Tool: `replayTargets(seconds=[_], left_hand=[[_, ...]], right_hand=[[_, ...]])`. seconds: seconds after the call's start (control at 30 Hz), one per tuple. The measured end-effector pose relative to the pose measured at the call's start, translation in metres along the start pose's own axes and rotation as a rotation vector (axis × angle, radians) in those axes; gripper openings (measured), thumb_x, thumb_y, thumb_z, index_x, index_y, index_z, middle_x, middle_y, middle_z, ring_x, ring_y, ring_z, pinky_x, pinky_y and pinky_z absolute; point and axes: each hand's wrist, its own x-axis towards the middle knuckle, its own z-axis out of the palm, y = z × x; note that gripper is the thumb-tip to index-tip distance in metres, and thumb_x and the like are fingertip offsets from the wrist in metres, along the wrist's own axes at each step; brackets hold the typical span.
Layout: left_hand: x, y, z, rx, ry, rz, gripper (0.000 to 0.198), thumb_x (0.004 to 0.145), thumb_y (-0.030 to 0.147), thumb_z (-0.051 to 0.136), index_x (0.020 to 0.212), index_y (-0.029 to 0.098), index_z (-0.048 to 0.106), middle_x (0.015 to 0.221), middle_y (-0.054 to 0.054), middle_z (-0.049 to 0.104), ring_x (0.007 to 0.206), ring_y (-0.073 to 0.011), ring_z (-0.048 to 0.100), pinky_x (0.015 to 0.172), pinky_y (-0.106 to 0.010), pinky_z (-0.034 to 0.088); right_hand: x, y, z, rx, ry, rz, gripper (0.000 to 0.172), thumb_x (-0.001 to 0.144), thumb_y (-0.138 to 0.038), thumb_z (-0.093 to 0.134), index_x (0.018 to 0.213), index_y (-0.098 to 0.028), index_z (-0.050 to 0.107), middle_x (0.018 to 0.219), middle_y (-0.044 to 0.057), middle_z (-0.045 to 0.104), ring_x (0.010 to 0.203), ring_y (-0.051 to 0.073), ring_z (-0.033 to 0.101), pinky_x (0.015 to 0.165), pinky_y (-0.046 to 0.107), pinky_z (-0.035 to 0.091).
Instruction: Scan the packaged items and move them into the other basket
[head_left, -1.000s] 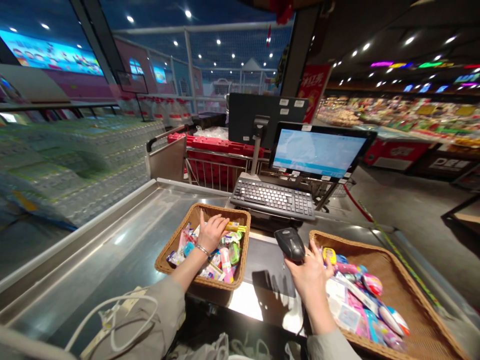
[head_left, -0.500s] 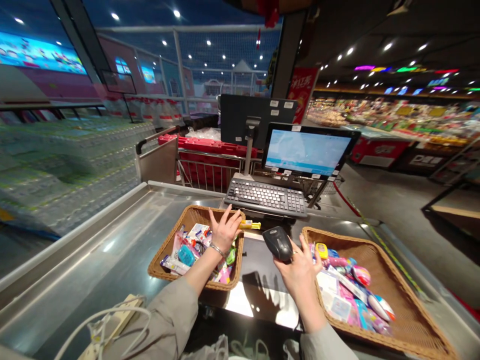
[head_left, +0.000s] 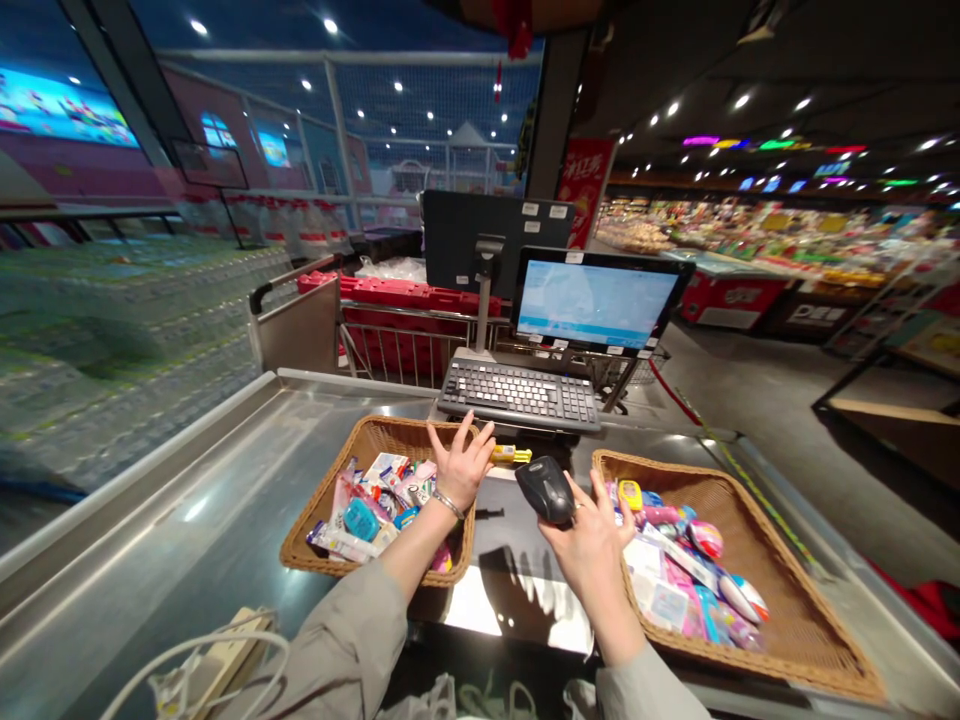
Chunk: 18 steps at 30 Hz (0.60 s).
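Observation:
Over the right rim of the left wicker basket (head_left: pixel 298 530), my left hand (head_left: pixel 459 468) holds a small yellow item (head_left: pixel 513 455) that sticks out to the right past the fingers. Its other fingers are spread. My right hand (head_left: pixel 589 535) grips a black handheld scanner (head_left: pixel 546 490), whose head points up and left; its handle is hidden by the hand. Small colourful packaged goods (head_left: pixel 361 520) lie in the left basket. The right wicker basket (head_left: pixel 799 600), just beside my right hand, holds more packaged items (head_left: pixel 705 540) on its left side.
A keyboard (head_left: pixel 517 392) and a lit monitor (head_left: pixel 596 300) stand behind the baskets on the metal counter (head_left: pixel 217 500). A power strip with white cables (head_left: pixel 232 650) lies at the lower left. Beyond the counter is a metal cart (head_left: pixel 390 350).
My left hand and the yellow item have moved slightly right, towards the scanner. The whole view has shifted a little, moving the surroundings left in the picture.

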Motion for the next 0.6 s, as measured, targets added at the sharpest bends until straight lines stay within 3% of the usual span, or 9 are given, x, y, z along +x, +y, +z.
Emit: replayTargets(seconds=[0.6], left_hand=[[0.0085,0.0083,0.0077,-0.008,0.017,0.024,0.028,0.09,0.035,0.056,0.116,0.028,0.062,0.137,-0.007,0.056,0.14,-0.0344,0.031,0.105,-0.076,-0.014]], right_hand=[[0.0035,0.0022,-0.0026,0.003,-0.045,0.029,0.025,0.075,-0.035,0.055,0.093,-0.029,0.071,0.112,0.002,0.069,0.128,0.032,0.042,0.103,0.054,0.014]])
